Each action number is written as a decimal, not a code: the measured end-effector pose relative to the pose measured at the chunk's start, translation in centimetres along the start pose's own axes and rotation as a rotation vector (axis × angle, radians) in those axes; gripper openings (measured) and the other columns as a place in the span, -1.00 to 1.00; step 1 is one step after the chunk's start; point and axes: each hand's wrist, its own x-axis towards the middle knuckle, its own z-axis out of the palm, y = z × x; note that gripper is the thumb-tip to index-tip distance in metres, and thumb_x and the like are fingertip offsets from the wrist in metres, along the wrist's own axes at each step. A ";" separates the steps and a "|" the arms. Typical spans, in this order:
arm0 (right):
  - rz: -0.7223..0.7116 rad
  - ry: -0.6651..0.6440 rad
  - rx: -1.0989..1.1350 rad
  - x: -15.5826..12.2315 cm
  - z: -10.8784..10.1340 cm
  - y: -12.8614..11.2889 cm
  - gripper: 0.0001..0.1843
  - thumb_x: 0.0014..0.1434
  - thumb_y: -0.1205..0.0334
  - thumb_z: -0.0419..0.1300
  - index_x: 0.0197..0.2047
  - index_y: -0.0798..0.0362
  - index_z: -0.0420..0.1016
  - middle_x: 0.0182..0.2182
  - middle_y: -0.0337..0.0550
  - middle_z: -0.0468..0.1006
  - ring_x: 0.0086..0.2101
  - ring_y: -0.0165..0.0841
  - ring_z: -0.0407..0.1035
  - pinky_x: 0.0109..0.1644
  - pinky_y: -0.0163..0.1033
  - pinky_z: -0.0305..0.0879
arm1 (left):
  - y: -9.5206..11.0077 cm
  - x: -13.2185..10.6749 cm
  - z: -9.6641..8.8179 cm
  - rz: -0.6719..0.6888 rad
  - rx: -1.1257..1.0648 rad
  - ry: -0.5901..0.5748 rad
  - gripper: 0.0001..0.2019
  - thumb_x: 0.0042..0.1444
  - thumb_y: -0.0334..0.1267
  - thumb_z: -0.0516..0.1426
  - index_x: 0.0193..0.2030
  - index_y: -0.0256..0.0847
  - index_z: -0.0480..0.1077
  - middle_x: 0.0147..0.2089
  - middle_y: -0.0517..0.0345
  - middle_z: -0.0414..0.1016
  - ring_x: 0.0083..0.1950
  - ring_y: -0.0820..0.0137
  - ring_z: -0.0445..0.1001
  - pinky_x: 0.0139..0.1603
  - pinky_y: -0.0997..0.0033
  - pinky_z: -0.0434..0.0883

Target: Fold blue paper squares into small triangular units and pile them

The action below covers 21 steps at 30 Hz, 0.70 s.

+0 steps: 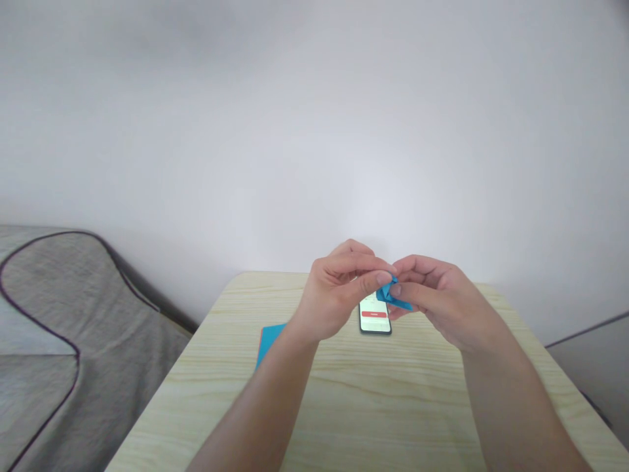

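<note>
A small piece of folded blue paper (388, 292) is pinched between both hands, above the far part of the table. My left hand (339, 288) grips its upper edge between thumb and index finger. From the other side my right hand (435, 292) holds it with the thumb in front and fingers behind. One flat strip of the paper sticks out to the lower right, below my right thumb. Part of the folded shape is covered by the fingertips. Behind and below the paper lies a phone (375, 324) with a lit screen, its upper part hidden by the hands.
Under my left forearm lies a blue sheet or stack (268, 341) with a reddish edge, partly covered. The light wooden table (383, 406) reaches to a white wall (314, 131). Grey fabric with dark piping (98, 341) is at the left.
</note>
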 end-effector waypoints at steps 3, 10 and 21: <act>-0.022 -0.003 -0.026 0.1 0.0 0.0 -0.79 0.13 0.18 0.42 -0.17 0.01 0.57 -0.39 -0.24 0.60 -0.39 -0.38 0.49 -0.28 -0.21 0.52 | 0.1 0.0 0.1 -0.021 -0.032 -0.022 -0.89 0.16 -0.20 0.34 -0.19 -0.09 0.67 -0.19 0.07 0.47 -0.17 0.39 0.48 -0.24 0.38 0.50; -0.077 0.119 0.070 0.3 0.0 -0.1 -0.75 0.06 0.16 0.47 -0.23 0.00 0.55 -0.33 -0.21 0.61 -0.31 -0.32 0.52 -0.21 -0.13 0.57 | 0.2 -0.3 0.3 -0.125 -0.070 0.016 -0.75 0.16 -0.21 0.31 -0.03 -0.20 0.55 -0.16 0.06 0.52 -0.16 0.39 0.48 -0.18 0.41 0.49; -0.078 0.140 0.014 0.4 0.1 0.0 -0.82 0.11 0.13 0.42 -0.29 0.01 0.56 -0.36 -0.22 0.59 -0.30 -0.32 0.49 -0.15 -0.10 0.56 | 0.9 -0.4 1.2 -0.187 0.186 0.061 -0.91 0.20 -0.28 0.21 -0.24 -0.21 0.54 -0.35 0.17 0.50 -0.33 0.45 0.43 -0.39 0.50 0.35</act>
